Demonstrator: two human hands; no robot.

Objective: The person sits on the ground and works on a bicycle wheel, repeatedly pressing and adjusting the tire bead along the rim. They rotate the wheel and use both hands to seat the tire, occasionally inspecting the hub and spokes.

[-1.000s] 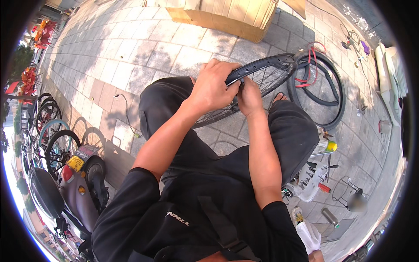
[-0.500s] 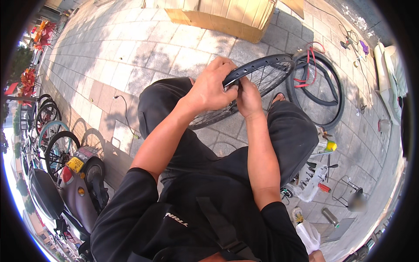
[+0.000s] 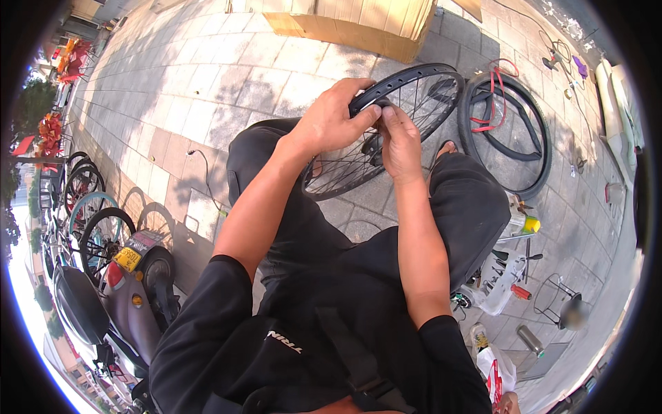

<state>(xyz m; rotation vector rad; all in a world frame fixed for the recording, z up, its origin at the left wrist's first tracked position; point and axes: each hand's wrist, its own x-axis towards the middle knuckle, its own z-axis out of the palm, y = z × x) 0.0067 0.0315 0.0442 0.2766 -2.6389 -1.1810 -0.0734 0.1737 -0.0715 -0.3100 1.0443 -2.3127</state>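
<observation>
A black spoked bicycle wheel (image 3: 426, 70) is held tilted between my knees, its rim with a row of holes facing up. My left hand (image 3: 334, 117) is closed on the upper left of the rim, thumb pointing right. My right hand (image 3: 398, 141) is closed at the same stretch from below, its thumb beside my left thumb on a dark part of the rim; what exactly lies under the fingertips is hidden. To the right on the paving lie a black tyre (image 3: 541, 165), a black inner tube (image 3: 517, 155) and a red looped band (image 3: 491, 103).
A cardboard box (image 3: 352, 27) stands ahead. Parked bicycles (image 3: 89, 234) and a scooter (image 3: 131, 310) line the left. At right are a tray of tools (image 3: 496, 276), a red-handled tool (image 3: 520, 292), a metal flask (image 3: 529, 339), cables (image 3: 562, 55) and pale rolled material (image 3: 617, 117).
Both hands and the held stretch of rim have moved slightly up, the wheel's upper edge rising. My right thumb has come up onto the rim. The view has shifted a little.
</observation>
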